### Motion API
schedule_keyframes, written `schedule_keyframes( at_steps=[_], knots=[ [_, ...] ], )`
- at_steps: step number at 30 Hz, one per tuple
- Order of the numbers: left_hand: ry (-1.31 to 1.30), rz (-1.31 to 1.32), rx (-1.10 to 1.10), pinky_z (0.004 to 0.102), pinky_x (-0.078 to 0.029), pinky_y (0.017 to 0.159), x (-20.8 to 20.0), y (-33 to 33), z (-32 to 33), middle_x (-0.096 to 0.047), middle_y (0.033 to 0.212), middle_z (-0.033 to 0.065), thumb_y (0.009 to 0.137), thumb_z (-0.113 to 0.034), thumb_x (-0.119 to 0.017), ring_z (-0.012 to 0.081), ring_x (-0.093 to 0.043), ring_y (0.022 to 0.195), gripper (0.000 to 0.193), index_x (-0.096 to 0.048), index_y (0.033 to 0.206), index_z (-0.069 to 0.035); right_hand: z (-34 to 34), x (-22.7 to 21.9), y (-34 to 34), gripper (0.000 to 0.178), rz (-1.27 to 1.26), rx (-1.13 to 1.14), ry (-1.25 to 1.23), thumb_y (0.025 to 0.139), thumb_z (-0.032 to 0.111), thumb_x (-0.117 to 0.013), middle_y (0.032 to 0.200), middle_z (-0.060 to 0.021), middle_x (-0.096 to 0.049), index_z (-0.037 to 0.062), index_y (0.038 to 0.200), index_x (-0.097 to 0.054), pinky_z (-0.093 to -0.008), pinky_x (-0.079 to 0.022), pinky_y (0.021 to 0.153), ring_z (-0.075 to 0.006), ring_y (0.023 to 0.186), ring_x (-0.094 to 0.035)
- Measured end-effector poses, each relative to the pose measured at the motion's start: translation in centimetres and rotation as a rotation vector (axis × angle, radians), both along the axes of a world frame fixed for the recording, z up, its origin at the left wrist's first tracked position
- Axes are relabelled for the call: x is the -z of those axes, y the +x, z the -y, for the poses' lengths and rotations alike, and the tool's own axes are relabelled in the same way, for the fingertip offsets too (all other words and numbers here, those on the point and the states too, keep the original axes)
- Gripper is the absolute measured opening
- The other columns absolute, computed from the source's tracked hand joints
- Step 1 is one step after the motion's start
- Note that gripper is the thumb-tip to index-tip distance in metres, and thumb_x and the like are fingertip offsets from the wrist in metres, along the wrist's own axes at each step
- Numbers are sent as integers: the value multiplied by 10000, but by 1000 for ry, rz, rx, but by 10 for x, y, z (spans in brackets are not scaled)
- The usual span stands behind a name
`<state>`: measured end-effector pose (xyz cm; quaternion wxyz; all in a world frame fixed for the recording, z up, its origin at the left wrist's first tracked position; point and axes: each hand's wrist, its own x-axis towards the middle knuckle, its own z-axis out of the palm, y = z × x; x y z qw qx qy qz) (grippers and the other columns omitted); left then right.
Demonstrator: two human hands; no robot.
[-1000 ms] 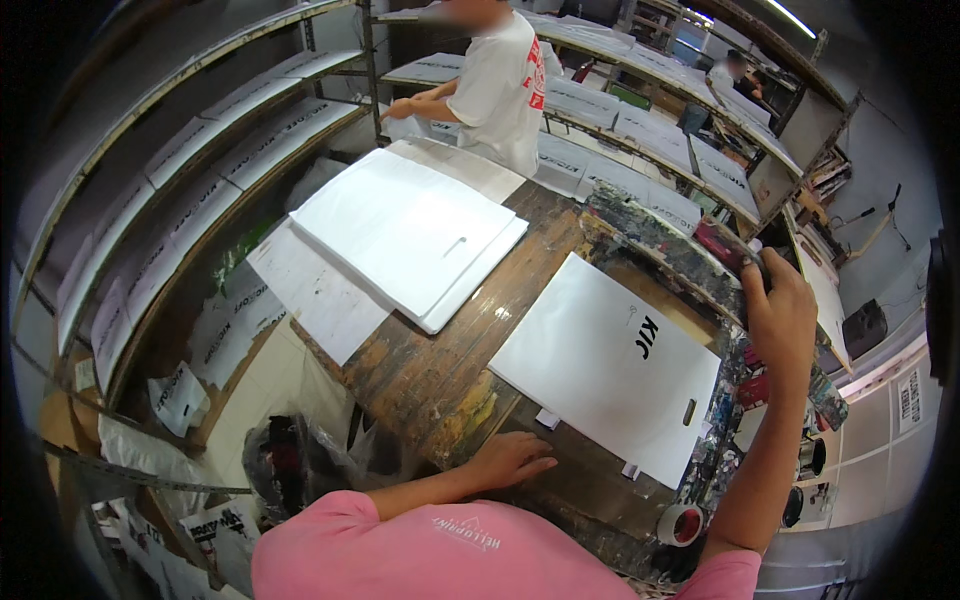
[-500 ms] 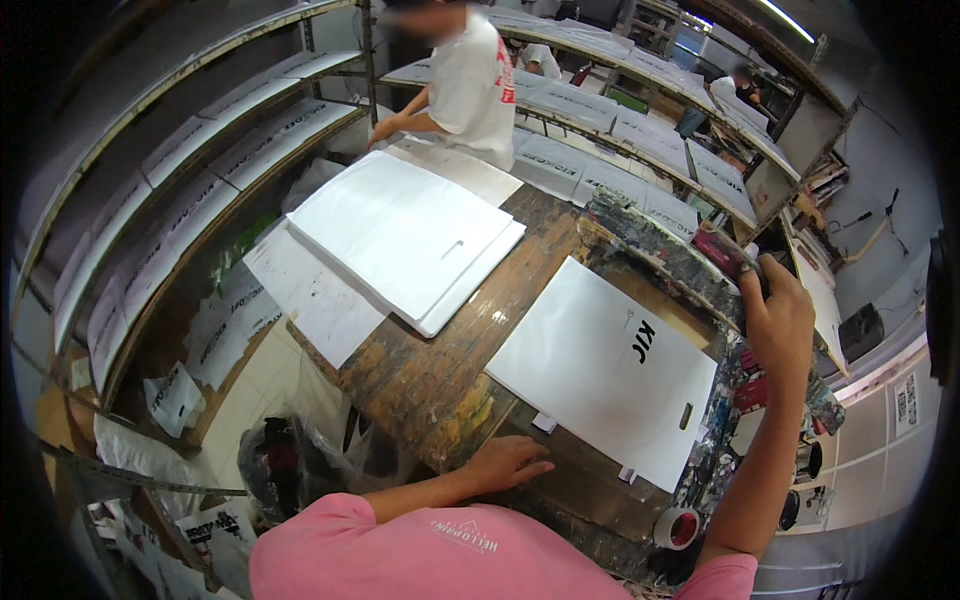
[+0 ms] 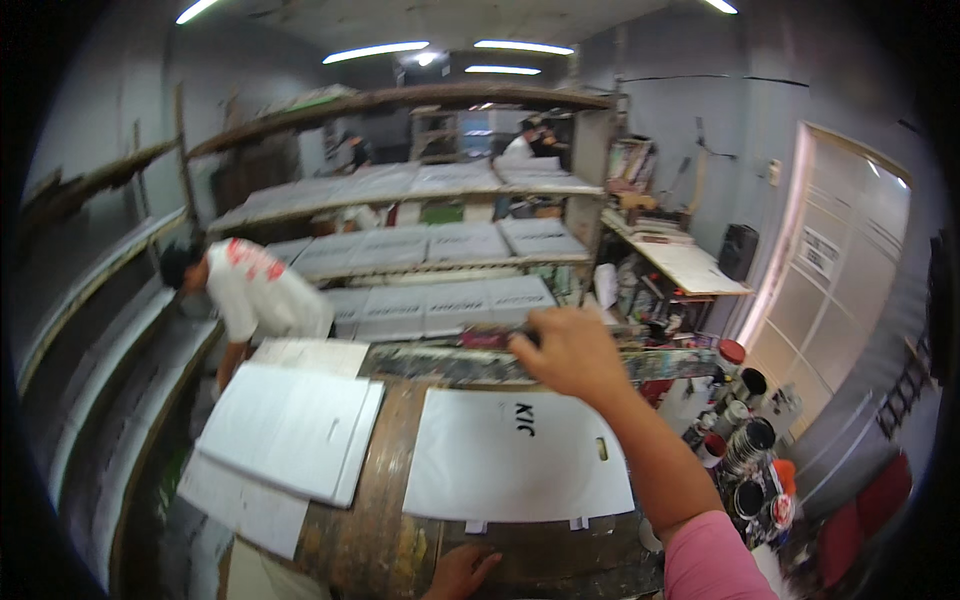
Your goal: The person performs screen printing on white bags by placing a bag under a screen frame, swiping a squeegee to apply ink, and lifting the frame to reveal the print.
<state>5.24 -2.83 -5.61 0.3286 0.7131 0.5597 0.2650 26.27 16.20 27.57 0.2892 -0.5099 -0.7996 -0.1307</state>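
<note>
A flat white bag (image 3: 515, 465) with a punched handle slot and a few black printed letters lies on a brown, ink-stained board. Two small pale tabs stick out under its near edge. My left hand (image 3: 462, 574) rests low on the board, just short of that edge, fingers apart and nothing in them. Beyond the bag's far edge, my right hand (image 3: 572, 350) has its fingers closed on a paint-smeared dark red tool (image 3: 485, 337); its exact kind is unclear. That tool is above a paint-crusted bar (image 3: 440, 365) running along the back of the board.
At the left sits a stack of white bags (image 3: 280, 430) on pale sheets. Past it a co-worker in a white shirt (image 3: 265, 290) bends toward a rack. Shelves of printed bags (image 3: 460, 245) stand behind. Several paint cans (image 3: 750, 440) crowd the right side.
My view has tilted up and turned right, bringing in the ceiling lights and door. The co-worker has bent down toward the left rack. My hands keep about the same places around the bag.
</note>
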Motion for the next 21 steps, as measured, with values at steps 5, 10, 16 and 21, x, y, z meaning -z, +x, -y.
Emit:
schedule_keyframes(
  at_steps=[5,10,16,21],
  knots=[
    [62,140,-23,542,-498,864,16,8,1,-753,1014,160,1018,-455,-679,328,-673,982,387,-761,1083,-82,6,3,13,503,11,13,49,965,473,-552,915,-208,-735,1,939,-725,-517,-471,897,-381,942,-699],
    [16,234,-6,479,-508,876,12,14,7,-741,1083,125,1046,-335,-678,218,-635,1011,299,-735,1214,-94,9,7,15,508,25,13,23,981,477,-536,930,-201,-741,11,971,-736,-501,-461,907,-374,930,-701],
    [-242,382,42,437,-520,932,70,-5,-13,-722,1219,58,1028,-285,-719,184,-635,1076,376,-694,1359,-109,11,6,13,505,10,-3,42,976,467,-531,914,-192,-749,14,947,-752,-504,-464,883,-360,908,-705],
    [-280,346,22,430,-519,953,70,-1,-15,-715,1237,54,1011,-312,-741,180,-631,1103,414,-692,1366,-106,10,8,14,507,10,-5,34,975,468,-528,926,-192,-749,11,963,-750,-503,-463,897,-354,921,-705]
  ],
)
